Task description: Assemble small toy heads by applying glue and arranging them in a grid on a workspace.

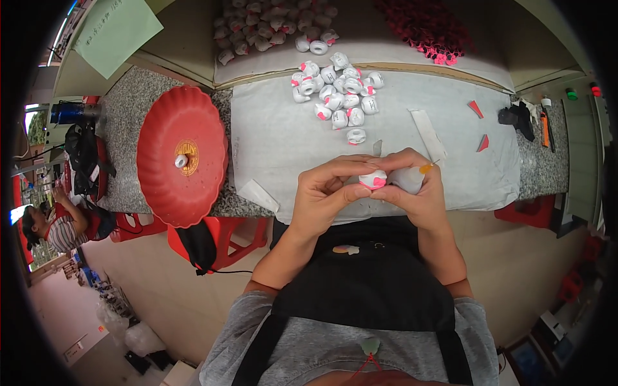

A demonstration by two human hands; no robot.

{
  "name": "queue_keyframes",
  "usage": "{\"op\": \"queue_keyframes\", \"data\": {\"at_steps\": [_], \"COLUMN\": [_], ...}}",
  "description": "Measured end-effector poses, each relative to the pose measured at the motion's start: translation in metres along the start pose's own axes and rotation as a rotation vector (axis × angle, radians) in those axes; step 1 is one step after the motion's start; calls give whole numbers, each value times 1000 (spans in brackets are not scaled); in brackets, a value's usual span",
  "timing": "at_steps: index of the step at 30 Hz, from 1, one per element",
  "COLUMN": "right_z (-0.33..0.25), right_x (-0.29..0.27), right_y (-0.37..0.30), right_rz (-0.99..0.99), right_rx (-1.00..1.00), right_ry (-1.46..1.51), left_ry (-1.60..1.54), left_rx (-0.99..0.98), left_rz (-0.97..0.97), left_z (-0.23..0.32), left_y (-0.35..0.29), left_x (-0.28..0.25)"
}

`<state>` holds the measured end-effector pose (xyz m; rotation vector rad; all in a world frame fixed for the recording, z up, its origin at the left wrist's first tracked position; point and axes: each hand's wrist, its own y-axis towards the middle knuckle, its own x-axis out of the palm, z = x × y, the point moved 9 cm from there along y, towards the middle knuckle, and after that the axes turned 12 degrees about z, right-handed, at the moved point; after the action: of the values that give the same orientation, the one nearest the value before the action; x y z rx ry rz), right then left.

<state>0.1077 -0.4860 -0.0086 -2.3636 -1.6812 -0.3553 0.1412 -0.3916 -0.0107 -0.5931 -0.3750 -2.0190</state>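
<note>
Above the near edge of the white covering (386, 138), my two hands meet around a small white rounded piece with a bright pink patch (373, 180). The fingers and thumb of my left hand (320, 195) are closed on it from the left. My right hand (425, 199) steadies the piece from the right with thumb and fingertips. Tucked in that same hand is a translucent squeeze bottle (407, 180) with an orange-yellow tip and a thin nozzle. Beyond my hands lie several similar white and pink pieces (335, 90) in a loose heap.
A red scalloped tray (158, 122) at left holds one white piece (181, 161). More white pieces (277, 26) and a pink heap (438, 32) occupy the back shelf. Strips, red scraps and an orange pen-like tool (546, 132) lie right. Another person (61, 225) sits far left.
</note>
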Motion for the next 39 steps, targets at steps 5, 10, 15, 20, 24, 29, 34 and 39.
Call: {"op": "queue_keyframes", "data": {"at_steps": [5, 10, 15, 20, 24, 29, 34, 39], "right_z": [-2, -1, 5, 5, 11, 8, 11, 12], "right_x": [-3, -8, -7, -7, -6, -5, -5, 9], "right_y": [-4, -3, -3, -1, 2, -2, -5, 8], "right_rz": [0, 37, 52, 45, 38, 8, 51, 85], "right_rx": [-16, -8, 116, 74, 92, 126, 94, 124], "right_ry": [-34, -27, -11, -20, 7, 61, 120, -3], "left_ry": [23, 68, 224, 239, 241, 108, 72, 898], "left_rx": [16, -21, 78, 150, 115, 111, 52, 575], "left_rz": [-21, 0, 49, 74, 112, 4, 27, 296], "left_z": [-3, -5, 0, 2, 2, -1, -6, 68], "left_y": [-1, -1, -1, -2, -1, -1, -3, -11], "left_x": [0, 2, 1, 0, -3, 1, 1, -29]}}
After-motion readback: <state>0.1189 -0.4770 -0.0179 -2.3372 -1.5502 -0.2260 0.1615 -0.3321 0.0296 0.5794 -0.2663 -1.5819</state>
